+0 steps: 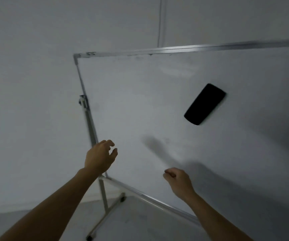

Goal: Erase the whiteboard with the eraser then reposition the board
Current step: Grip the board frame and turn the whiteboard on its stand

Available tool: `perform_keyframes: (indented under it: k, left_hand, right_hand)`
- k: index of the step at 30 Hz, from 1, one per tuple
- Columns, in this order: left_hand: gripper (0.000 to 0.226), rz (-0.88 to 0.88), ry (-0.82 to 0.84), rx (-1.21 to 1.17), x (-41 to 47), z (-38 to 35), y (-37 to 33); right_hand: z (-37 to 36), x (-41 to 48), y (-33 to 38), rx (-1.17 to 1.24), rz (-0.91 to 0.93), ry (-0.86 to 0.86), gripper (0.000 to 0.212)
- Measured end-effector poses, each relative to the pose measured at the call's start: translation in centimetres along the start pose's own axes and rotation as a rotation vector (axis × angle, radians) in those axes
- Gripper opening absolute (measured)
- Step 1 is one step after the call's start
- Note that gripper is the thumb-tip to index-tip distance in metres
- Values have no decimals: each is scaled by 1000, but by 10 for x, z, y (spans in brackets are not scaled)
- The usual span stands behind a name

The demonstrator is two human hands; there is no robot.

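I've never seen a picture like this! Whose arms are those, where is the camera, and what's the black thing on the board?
The camera sits on a person's head, so you see their own two arms reaching out. In front stands a whiteboard on a metal stand with little wheels. The black thing is the eraser, sitting on the board by itself; nobody holds it. The left hand reaches near the board's left edge, fingers loosely bent. The right hand is curled like a fist, lower down. Both hands are empty.
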State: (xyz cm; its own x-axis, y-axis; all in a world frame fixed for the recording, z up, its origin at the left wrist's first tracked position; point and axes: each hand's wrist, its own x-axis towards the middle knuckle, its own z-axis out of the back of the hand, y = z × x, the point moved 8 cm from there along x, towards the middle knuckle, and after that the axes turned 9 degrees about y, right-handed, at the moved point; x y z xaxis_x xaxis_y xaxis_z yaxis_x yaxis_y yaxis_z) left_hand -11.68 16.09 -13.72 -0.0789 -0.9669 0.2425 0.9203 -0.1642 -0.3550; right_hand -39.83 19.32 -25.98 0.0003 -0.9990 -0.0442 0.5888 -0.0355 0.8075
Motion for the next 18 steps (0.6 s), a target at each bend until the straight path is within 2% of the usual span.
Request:
perform_keyframes:
  k: [5, 9, 13, 18]
  left_hand:
    - [36, 280, 49, -125, 45, 10, 142]
    - [45, 450, 91, -312, 94, 16, 216]
    - [57, 455, 152, -403, 161, 16, 263]
    - [75, 421, 267, -686, 240, -13, 294]
  right_hand:
    - [-82, 98, 49, 30, 47, 121, 28]
    - [-137, 168, 74, 122, 27, 207, 30]
    - [-177, 234, 92, 153, 0, 232, 30]
    - [-198, 276, 95, 198, -62, 183, 17]
